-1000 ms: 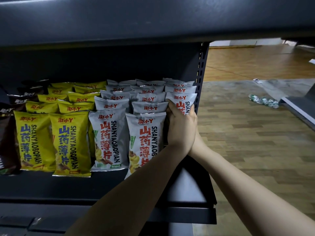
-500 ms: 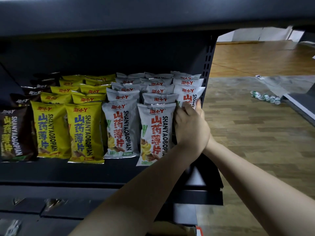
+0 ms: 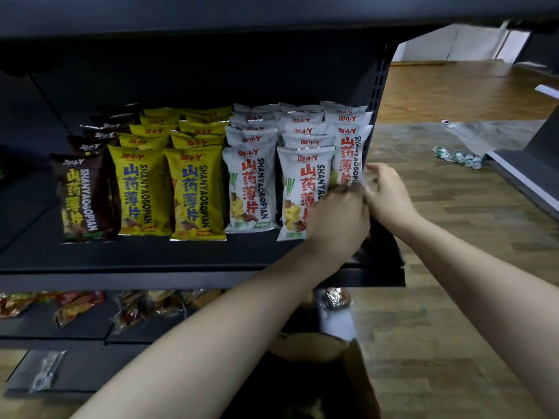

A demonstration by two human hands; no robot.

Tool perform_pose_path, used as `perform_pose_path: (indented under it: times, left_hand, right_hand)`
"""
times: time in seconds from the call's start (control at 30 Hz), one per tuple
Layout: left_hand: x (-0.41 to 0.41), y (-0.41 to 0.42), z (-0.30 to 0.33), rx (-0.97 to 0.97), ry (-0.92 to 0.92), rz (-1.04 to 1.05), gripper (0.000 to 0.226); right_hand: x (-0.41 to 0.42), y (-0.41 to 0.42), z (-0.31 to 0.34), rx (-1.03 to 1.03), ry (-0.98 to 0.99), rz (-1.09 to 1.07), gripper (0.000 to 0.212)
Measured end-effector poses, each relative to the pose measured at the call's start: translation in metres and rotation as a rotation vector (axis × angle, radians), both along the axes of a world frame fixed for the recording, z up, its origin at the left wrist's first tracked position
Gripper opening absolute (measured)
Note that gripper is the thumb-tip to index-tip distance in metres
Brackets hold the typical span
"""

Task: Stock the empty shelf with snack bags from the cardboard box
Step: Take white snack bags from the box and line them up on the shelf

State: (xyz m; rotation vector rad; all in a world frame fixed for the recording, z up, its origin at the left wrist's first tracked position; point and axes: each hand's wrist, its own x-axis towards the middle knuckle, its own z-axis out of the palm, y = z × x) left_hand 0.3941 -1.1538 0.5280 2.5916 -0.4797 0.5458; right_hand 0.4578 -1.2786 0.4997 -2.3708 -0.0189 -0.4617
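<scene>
Your left hand (image 3: 335,219) and right hand (image 3: 385,195) both pinch the rightmost white bag (image 3: 349,155) on the shelf (image 3: 151,252).

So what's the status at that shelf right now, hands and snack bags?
Both hands, left hand and right hand, on the rightmost white bag, grip blurred. Shelf rows nearly full. Cardboard box below. Nothing in the way.

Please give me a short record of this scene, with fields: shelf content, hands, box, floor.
shelf: rows of brown bags, yellow bags, white bags, standing upright
left hand: at the rightmost white bag, grip blurred
right hand: beside the same bag, fingers blurred
box: cardboard, open, below the shelf
floor: wood, bottles lying far right
</scene>
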Motion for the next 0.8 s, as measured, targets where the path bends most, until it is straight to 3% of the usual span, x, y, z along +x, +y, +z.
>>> perform_pose_path:
  times: [0.3,0.6,0.7,0.8]
  left_hand:
    - [-0.036,0.055,-0.026,-0.015,-0.006,-0.104,0.028]
    - [-0.086,0.116,-0.085,-0.171,-0.086,-0.249,0.019]
    - [-0.100,0.135,-0.121,-0.113,0.032,-0.264,0.034]
    - [-0.110,0.148,-0.150,-0.006,0.290,-0.243,0.039]
  right_hand:
    - [-0.081,0.025,0.013,0.021,-0.120,-0.044,0.036]
    - [-0.161,0.068,-0.002,-0.003,-0.235,0.038,0.027]
    - [-0.189,0.080,-0.030,-0.018,-0.194,0.135,0.021]
    - [-0.209,0.087,-0.069,-0.089,-0.031,0.245,0.025]
